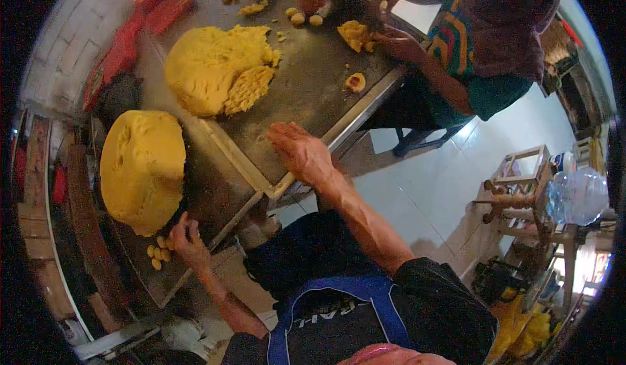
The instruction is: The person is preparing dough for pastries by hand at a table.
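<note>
Our desk [212,202] has a big yellow dough slab [143,169] just beyond our left hand [189,241], long axis pointing away from us. Small dough balls [158,253] sit right beside those fingers, leftward; our right hand [303,158] is farther. We can't tell if either hand's fingers are closed.

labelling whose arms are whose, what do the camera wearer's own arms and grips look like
The left grip and right grip show no gloves. The left forearm and right forearm are bare, with raised veins on the right. Black sleeves end around the elbows; blue straps with pale edging cross the top.
</note>
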The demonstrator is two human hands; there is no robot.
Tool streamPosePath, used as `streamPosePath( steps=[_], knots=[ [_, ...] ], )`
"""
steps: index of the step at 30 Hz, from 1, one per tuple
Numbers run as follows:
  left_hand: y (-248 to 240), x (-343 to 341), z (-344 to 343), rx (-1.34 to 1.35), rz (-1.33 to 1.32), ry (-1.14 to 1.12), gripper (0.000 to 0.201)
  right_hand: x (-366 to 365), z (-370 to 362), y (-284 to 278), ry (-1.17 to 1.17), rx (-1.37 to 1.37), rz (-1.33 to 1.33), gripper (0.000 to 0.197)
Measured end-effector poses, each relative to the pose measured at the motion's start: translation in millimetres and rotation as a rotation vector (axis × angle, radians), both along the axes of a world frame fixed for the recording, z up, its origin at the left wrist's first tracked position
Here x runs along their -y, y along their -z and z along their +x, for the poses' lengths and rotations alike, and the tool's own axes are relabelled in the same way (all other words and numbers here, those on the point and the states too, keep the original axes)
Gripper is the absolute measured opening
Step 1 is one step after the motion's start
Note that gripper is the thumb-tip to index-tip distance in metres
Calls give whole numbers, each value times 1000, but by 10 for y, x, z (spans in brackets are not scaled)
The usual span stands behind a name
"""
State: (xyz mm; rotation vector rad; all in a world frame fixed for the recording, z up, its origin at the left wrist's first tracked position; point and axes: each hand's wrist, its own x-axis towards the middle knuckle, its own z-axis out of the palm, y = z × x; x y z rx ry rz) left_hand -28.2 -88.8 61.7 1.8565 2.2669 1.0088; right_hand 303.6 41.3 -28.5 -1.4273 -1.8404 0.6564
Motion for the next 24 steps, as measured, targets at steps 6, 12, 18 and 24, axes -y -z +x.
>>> streamPosePath(
  steps=[6,12,18,24],
  knots=[
    [-19,-138,-67,-304,20,196,17,5,-34,-383,-73,33,94,38],
    [126,-381,347,137,68,192,10,12,19,-470,-31,-29,182,45],
    [189,-468,707,1,156,-19,9,60,78,-593,-90,-73,280,55],
    [268,-377,554,105,66,-127,17,66,162,-756,-120,-46,152,56]
  ],
)
